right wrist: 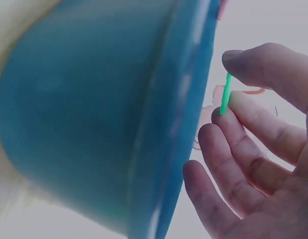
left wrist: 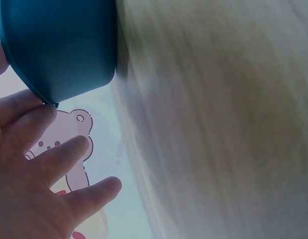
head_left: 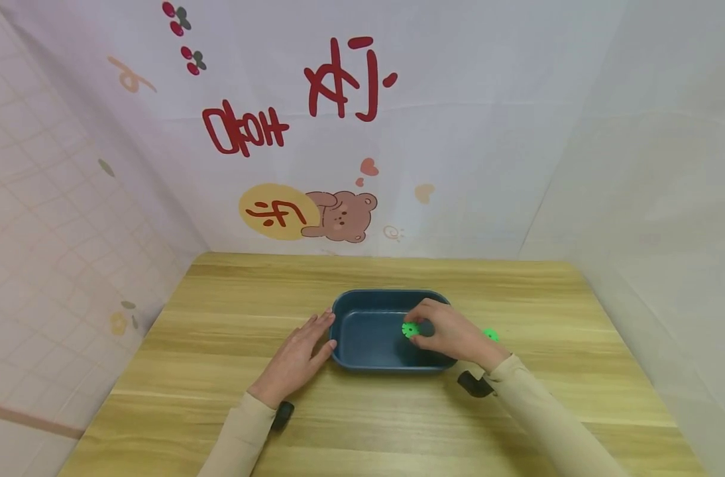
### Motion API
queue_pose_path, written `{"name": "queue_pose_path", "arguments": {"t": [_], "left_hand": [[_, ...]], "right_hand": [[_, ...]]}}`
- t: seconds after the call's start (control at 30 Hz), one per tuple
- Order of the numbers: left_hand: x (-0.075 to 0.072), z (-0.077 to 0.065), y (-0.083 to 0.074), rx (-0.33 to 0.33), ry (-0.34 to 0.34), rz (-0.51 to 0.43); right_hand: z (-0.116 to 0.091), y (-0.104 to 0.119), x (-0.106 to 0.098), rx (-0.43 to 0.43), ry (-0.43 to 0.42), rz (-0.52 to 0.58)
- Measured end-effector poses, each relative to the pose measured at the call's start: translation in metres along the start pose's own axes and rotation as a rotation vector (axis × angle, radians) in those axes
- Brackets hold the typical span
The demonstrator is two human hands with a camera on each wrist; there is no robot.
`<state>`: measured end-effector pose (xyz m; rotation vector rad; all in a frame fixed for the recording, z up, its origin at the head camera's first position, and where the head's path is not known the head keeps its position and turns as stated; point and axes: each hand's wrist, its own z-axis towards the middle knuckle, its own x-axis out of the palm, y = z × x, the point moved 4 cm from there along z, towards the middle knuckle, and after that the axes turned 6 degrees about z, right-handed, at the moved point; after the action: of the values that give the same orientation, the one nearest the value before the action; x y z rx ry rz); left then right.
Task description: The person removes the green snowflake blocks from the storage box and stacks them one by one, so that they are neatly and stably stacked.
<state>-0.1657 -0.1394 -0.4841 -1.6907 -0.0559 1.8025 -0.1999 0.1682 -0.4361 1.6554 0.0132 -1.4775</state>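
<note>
A dark blue rectangular tub (head_left: 368,363) sits on the wooden table. Over its right half, my right hand (head_left: 448,333) pinches a bright green notched disc (head_left: 410,329) with a small hole in its middle. In the right wrist view the green disc (right wrist: 226,93) stands edge-on between thumb and fingers, beside the tub's rim. My left hand (head_left: 297,358) lies at the tub's left end, fingers straight, with fingertips at the rim. The left wrist view shows those fingers (left wrist: 29,119) spread, some touching the tub's edge (left wrist: 59,50). A second green disc (head_left: 490,334) lies right of the tub, partly behind my right wrist.
The wooden table (head_left: 267,285) reaches back to a white cloth wall (head_left: 488,132) printed with red characters and a bear (head_left: 344,217). Similar cloth hangs on the left and right sides. A black wrist camera (head_left: 474,384) sits under the right forearm.
</note>
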Motion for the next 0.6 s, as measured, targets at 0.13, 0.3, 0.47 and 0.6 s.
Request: {"name": "queue_pose_path", "arguments": {"t": [0.13,0.3,0.47,0.6], "left_hand": [[-0.001,-0.002,0.000,0.007,-0.014,0.004],[-0.001,-0.001,0.000,-0.005,0.000,0.000],[-0.002,-0.001,0.000,-0.014,0.013,-0.006],[-0.002,-0.002,-0.001,-0.013,0.005,-0.005]], "right_hand": [[-0.007,0.000,-0.006,-0.005,-0.045,0.028],[-0.017,-0.004,-0.015,0.032,-0.092,0.086],[-0.026,-0.010,-0.023,0.037,-0.157,0.077],[-0.032,-0.014,-0.029,0.033,-0.202,0.061]]}}
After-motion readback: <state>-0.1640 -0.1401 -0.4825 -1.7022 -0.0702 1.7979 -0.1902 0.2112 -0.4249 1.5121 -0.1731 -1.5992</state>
